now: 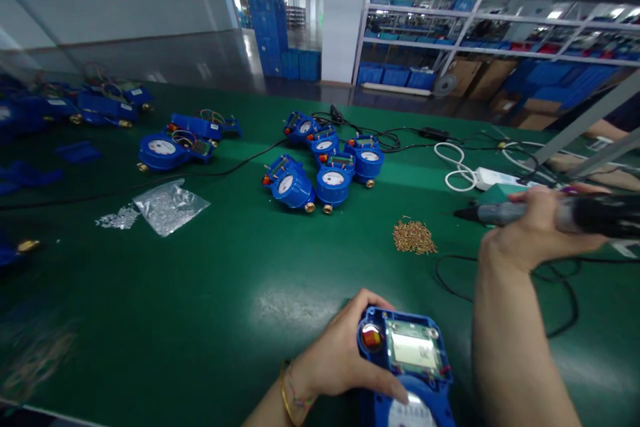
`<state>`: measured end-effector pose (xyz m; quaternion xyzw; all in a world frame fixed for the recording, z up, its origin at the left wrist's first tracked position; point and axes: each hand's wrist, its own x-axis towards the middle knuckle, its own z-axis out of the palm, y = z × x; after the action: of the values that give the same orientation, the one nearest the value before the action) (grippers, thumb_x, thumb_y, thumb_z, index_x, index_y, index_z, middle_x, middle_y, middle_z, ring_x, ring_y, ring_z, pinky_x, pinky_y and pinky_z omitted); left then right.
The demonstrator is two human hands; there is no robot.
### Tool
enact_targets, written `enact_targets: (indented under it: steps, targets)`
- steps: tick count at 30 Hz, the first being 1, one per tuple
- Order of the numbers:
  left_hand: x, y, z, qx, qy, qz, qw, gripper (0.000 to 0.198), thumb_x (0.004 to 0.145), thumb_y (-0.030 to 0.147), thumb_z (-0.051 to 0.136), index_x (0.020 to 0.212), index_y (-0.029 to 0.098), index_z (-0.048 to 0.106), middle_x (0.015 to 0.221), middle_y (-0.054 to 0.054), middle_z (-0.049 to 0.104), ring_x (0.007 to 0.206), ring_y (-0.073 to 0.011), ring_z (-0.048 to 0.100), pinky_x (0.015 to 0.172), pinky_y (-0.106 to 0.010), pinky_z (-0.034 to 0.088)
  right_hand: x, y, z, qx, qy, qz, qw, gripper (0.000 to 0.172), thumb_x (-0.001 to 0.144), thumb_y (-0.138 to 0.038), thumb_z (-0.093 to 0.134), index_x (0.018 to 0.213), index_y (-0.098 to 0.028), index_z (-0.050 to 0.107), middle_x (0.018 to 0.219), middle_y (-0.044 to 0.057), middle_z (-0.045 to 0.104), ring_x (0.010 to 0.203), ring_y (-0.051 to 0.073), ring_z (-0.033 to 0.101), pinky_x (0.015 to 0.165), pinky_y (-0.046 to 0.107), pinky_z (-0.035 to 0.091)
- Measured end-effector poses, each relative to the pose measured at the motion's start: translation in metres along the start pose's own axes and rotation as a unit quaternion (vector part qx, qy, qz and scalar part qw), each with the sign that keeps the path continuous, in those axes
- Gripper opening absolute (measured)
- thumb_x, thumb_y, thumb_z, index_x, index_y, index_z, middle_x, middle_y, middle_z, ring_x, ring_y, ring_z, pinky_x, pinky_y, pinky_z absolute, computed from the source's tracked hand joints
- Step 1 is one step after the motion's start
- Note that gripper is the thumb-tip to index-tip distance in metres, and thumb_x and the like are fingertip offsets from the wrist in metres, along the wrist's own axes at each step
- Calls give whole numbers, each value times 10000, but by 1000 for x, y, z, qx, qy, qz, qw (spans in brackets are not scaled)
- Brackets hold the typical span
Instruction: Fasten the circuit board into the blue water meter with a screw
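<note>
the left hand (345,347) wrapped around a blue water meter (410,353), tipped so its exposed circuit board faced the person, while the right hand (537,227) closed on an electric screwdriver (495,215), held above the surface (150,293), near what looked like brass screws (414,237).

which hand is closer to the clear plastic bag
Left: the left hand, gripping a water meter, sits below and right of the clear plastic bag; the right hand, holding an electric screwdriver, is much farther right.
</note>
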<state>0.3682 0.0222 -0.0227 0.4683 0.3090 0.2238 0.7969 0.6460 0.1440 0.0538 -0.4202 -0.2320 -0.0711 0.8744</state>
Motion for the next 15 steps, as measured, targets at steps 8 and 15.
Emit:
enact_targets:
  steps: [8, 15]
  targets:
    - [-3, 2, -5, -22, -21, 9, 1000, 1009, 404, 552, 967, 1228, 194, 508, 1169, -97, 638, 1040, -278, 615, 880, -358, 467, -24, 67, 2, 25, -18, 22, 999, 266, 611, -187, 628, 868, -176, 562, 636, -67, 583, 473, 111, 551, 483, 239, 490]
    - [-12, 14, -9, 154, 4, 94, 984, 802, 871, 814, 300, 1294, 175, 540, 1262, -159, 599, 1207, -307, 562, 1047, -432, 411, -32, 69, 6, -5, -28, 35, 999, 302, 590, -187, 670, 878, -168, 579, 709, -54, 594, 531, 123, 585, 506, 255, 526]
